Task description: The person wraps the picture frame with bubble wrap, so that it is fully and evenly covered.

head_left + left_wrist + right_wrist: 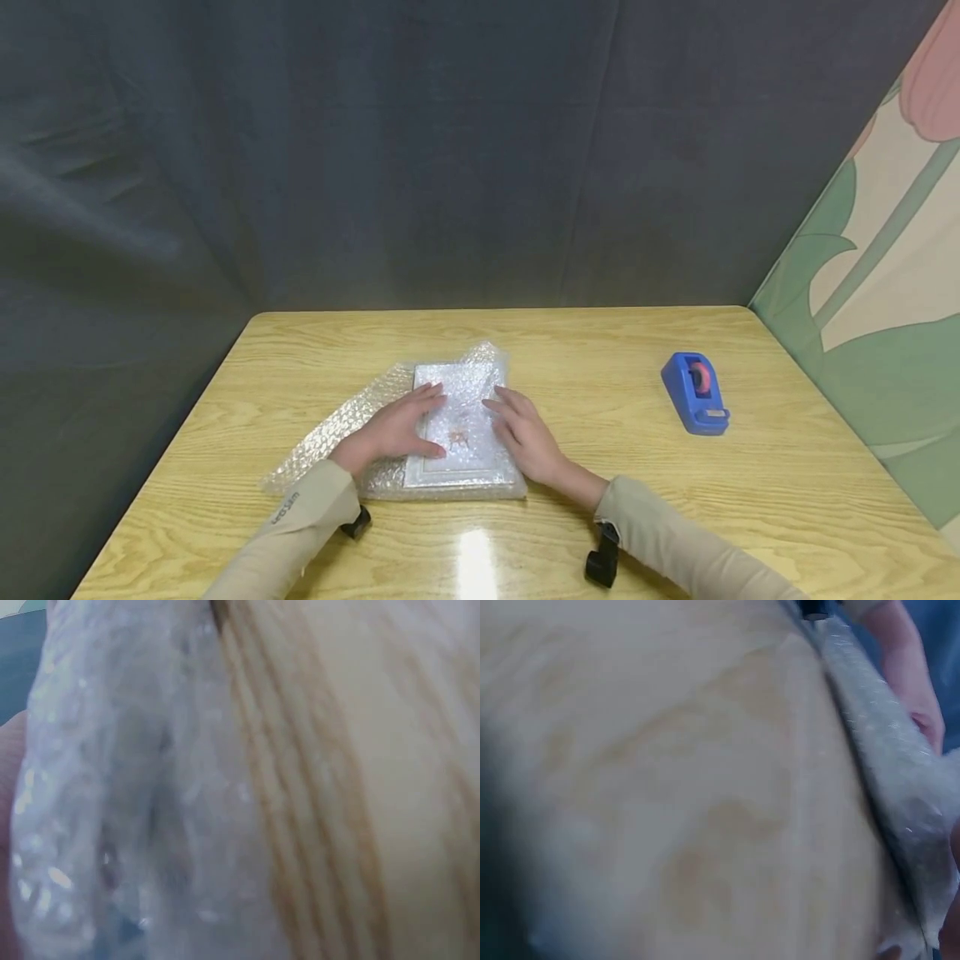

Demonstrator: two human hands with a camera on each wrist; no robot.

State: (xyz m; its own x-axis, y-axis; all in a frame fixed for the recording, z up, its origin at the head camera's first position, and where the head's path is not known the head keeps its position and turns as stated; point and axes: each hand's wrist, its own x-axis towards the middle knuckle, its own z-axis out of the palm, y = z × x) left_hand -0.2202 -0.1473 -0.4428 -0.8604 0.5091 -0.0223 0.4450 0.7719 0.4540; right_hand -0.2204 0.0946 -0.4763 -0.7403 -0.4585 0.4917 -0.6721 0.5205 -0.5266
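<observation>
A flat rectangular item (pixel 459 463), pale with a small orange motif, lies on the table under clear bubble wrap (pixel 360 417). The wrap's loose part spreads out to the left, and one corner sticks up past the far edge. My left hand (pixel 396 427) rests on the item's left side, fingers extended and thumb spread apart. On the right edge, my right hand (pixel 529 437) touches the wrap with loosely bent fingers. The left wrist view is filled by bubble wrap (pixel 150 765) at close range. From the right wrist, the wrapped side (pixel 900 772) appears with the left hand (pixel 910 667) beyond.
A blue tape dispenser (pixel 686 392) with a pink roll stands at the right of the wooden table (pixel 600 358). Behind the table hangs a dark curtain (pixel 450 167). A flower-patterned cloth (pixel 885 333) borders the right side.
</observation>
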